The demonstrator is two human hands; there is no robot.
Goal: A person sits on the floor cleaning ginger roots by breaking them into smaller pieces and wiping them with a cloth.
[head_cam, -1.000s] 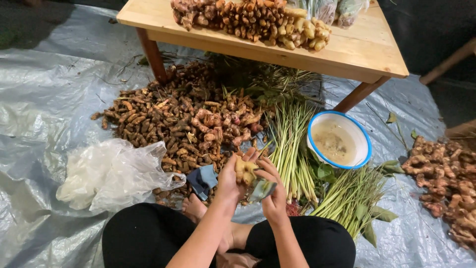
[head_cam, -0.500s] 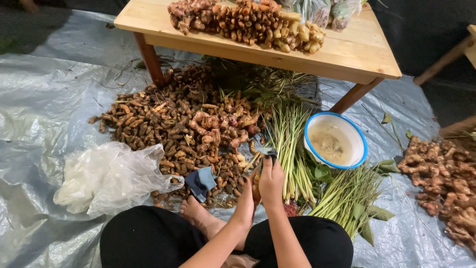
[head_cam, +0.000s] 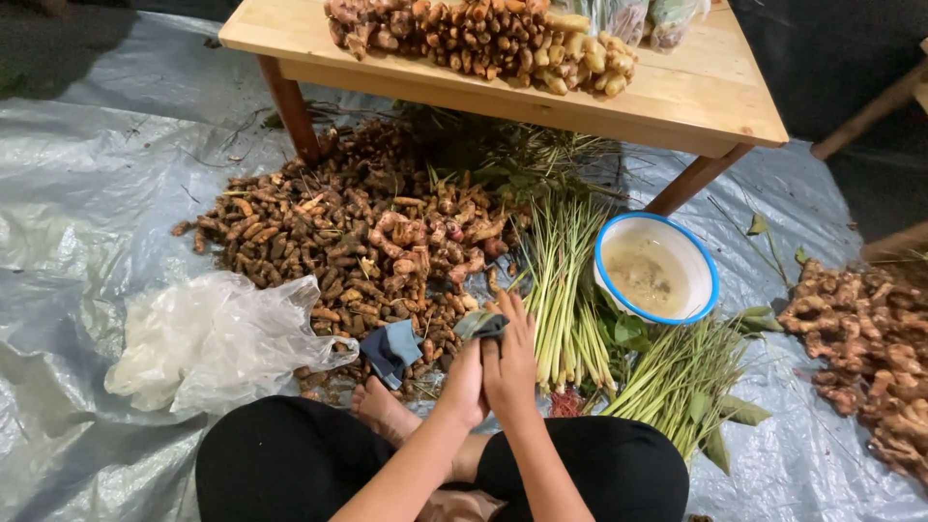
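Two hands meet just above a seated person's crossed legs: the left hand (head_cam: 464,382) and right hand (head_cam: 510,362) press side by side, fingers closed around a small dark cloth (head_cam: 481,324). A second blue cloth (head_cam: 391,350) lies just beside them on the grey tarp (head_cam: 87,193). Beyond lie a root pile (head_cam: 358,237), lemongrass stalks (head_cam: 565,280) and a blue-rimmed bowl (head_cam: 619,227). Farthest back, more roots cover the wooden tabletop (head_cam: 696,87).

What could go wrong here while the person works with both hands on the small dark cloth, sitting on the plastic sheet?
1. The left hand and right hand meet on the dark cloth right beside the root pile; an elbow could scatter roots.
2. The white bowl with blue rim holds cloudy liquid near the lemongrass stalks; a bump might spill it over the grey plastic sheet.
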